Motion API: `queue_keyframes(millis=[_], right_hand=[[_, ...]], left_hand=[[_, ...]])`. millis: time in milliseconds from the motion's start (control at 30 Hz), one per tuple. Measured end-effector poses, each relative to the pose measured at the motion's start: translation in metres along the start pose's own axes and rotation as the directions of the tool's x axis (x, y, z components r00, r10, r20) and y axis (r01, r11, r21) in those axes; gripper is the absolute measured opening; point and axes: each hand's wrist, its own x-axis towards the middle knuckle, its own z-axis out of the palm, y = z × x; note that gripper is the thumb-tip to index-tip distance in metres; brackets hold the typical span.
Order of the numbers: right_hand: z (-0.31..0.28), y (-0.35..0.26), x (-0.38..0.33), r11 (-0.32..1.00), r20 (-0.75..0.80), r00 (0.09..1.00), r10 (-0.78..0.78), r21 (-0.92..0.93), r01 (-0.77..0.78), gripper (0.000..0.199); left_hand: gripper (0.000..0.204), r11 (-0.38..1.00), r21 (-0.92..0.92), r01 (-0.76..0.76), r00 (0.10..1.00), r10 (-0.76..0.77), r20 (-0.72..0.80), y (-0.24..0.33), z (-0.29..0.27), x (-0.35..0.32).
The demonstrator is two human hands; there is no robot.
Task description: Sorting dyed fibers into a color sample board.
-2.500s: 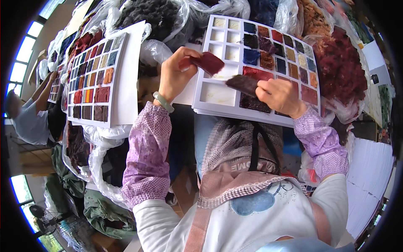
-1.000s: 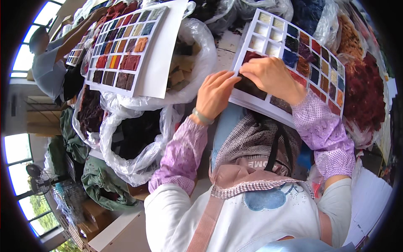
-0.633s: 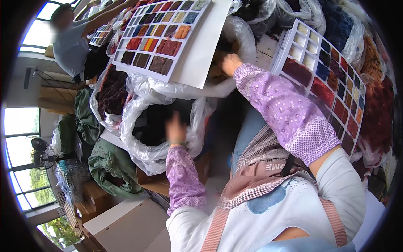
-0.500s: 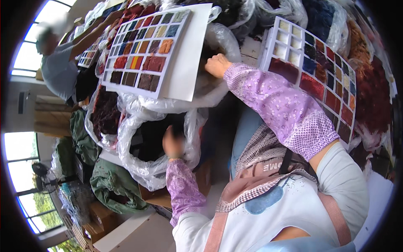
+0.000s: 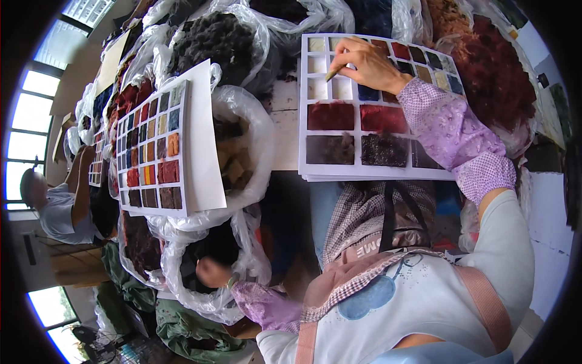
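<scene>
My right hand (image 5: 364,64) is over the upper left of a white swatch board (image 5: 357,172), pinching a small olive-brown tuft (image 5: 331,76) above its blank white cells. Other cells of that board hold coloured fibre pieces: dark red swatches (image 5: 330,115) in one row and dark brown ones (image 5: 384,150) in the row below. Down at the left, my left hand (image 5: 212,273) is in the mouth of a clear plastic bag (image 5: 176,276) with dark contents (image 5: 219,244). Motion smears its fingers, so any hold there is hidden.
A second swatch board (image 5: 151,151) lies tilted on a white sheet (image 5: 205,139) across open bags. Between the boards, another clear bag (image 5: 257,164) holds brownish pieces. Bags of grey fibre (image 5: 212,45) and red fibre (image 5: 494,73) stand behind. Another person (image 5: 66,203) works at far left.
My right hand has moved from the bag between the boards to the right swatch board, with an olive-brown tuft now visible in its fingers. My left hand stays by its bag. The view has turned.
</scene>
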Motion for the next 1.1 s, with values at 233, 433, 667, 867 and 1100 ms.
queue_keyframes(millis=[233,433,667,867,1100], right_hand=[[0.02,0.015,-0.041,0.992,0.048,0.992,-0.117,0.056,0.115,0.005],[0.014,0.033,-0.036,1.0,-0.14,0.99,-0.017,-0.01,0.016,0.012],[0.043,0.112,-0.016,0.99,-0.098,0.993,0.066,-0.118,-0.077,0.01],[0.051,0.114,-0.023,0.979,-0.005,0.981,0.194,0.059,-0.193,0.013],[0.051,0.116,-0.037,0.975,0.041,0.978,0.205,0.076,-0.207,0.029]], left_hand=[[0.036,0.991,0.004,0.133,0.978,-0.131,-0.161,0.024,-0.033,0.022],[0.031,0.992,-0.119,0.039,0.929,-0.079,-0.362,0.05,-0.049,0.038],[0.022,0.513,-0.837,0.189,0.794,0.421,0.438,0.279,0.028,0.02],[0.024,0.496,-0.811,0.312,0.345,0.736,0.583,0.441,0.155,-0.027],[0.023,0.701,-0.704,-0.115,0.26,0.706,0.659,0.489,0.238,-0.082]])
